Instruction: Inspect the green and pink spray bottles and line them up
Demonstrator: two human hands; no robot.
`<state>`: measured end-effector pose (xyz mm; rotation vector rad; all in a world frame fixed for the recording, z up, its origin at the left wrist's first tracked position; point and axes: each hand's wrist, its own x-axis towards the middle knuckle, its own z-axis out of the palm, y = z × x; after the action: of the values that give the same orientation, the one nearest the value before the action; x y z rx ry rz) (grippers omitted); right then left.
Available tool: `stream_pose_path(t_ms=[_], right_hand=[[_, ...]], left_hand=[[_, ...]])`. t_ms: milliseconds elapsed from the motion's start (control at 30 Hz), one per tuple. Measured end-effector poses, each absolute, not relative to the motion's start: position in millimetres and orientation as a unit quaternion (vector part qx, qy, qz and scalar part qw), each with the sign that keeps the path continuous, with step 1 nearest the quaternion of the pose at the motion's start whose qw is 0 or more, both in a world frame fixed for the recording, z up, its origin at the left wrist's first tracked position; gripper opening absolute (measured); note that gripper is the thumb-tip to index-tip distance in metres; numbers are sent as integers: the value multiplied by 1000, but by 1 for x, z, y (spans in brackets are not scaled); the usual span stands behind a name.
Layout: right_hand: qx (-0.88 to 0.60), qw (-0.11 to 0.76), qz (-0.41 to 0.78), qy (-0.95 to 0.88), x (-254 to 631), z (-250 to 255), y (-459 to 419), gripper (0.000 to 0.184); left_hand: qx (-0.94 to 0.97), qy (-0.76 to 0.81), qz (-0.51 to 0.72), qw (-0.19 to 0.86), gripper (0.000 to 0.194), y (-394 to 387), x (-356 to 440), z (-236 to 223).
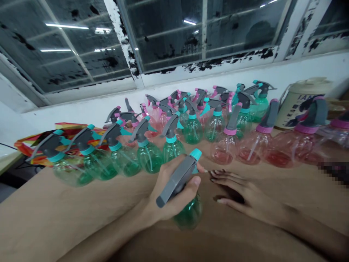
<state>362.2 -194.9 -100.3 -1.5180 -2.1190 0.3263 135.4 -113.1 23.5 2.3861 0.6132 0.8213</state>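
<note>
My left hand is wrapped round the neck of a green spray bottle, just under its grey trigger head with a turquoise nozzle. The bottle is close to me over the brown tabletop, its neck mostly hidden by my fingers. To the right, my right hand lies palm down by the table surface with its fingers stretched out, holding nothing. Beyond my left hand a green spray bottle stands in a row of similar ones. Past my right hand stands a pink spray bottle among other pink ones.
More pink and green spray bottles crowd the back, by the white wall under the windows. A large beige jug stands at the back right. Crumpled orange and red packaging lies behind the left row. The brown table ends at the left.
</note>
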Motion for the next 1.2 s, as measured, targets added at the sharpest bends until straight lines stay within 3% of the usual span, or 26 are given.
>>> stream_pose_path(t_ms=[333, 633, 1200], right_hand=[[-562, 246, 119, -781, 362, -100, -194, 50], [-558, 255, 124, -780, 361, -97, -194, 53], [-551, 260, 128, -783, 361, -95, -194, 50]], left_hand=[[870, 215, 317, 309, 11, -116, 132, 22], [874, 217, 330, 282, 28, -114, 134, 17], [847, 206, 335, 357, 29, -116, 137, 17]])
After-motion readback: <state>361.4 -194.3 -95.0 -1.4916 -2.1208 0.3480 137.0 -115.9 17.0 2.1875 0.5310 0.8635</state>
